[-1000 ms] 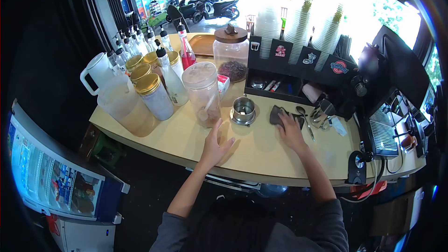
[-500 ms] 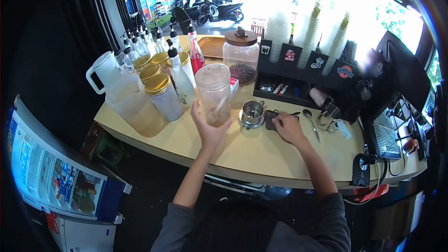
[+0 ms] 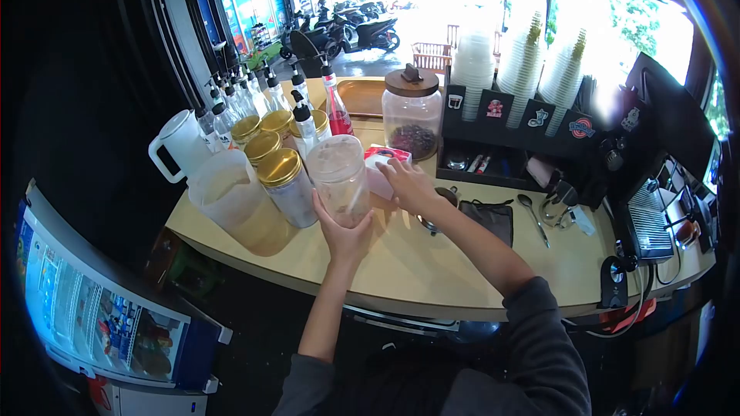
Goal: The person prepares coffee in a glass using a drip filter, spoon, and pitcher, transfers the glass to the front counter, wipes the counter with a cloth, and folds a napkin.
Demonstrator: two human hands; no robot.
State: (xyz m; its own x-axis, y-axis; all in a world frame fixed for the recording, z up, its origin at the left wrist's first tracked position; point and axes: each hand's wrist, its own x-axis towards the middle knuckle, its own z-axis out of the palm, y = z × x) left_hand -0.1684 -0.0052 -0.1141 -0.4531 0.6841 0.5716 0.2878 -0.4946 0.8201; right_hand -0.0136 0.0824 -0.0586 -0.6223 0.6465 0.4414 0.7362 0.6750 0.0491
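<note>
My left hand (image 3: 343, 235) is wrapped round the lower part of a clear plastic jar (image 3: 339, 173) with a frosted lid, tilted slightly on the counter. My right hand (image 3: 412, 185) reaches across to a red and white box (image 3: 388, 156) behind the jar. Its fingers are apart and appear to touch the box; a firm grip cannot be made out. A metal drip coffee filter (image 3: 447, 195) is mostly hidden behind my right forearm. To the right of that arm lies a black drawstring pouch (image 3: 490, 219).
Gold-lidded jars (image 3: 279, 168), pump bottles (image 3: 304, 119) and a translucent pitcher (image 3: 223, 185) crowd the left. A wooden-lidded jar of coffee beans (image 3: 412, 115) and a black cup organizer (image 3: 493, 150) stand behind. A spoon (image 3: 534, 219) and an espresso machine (image 3: 644, 223) are at right.
My right hand has left the black pouch and moved left to the red and white box. My left hand has shifted the clear jar left, uncovering more of the box. The view has tilted slightly.
</note>
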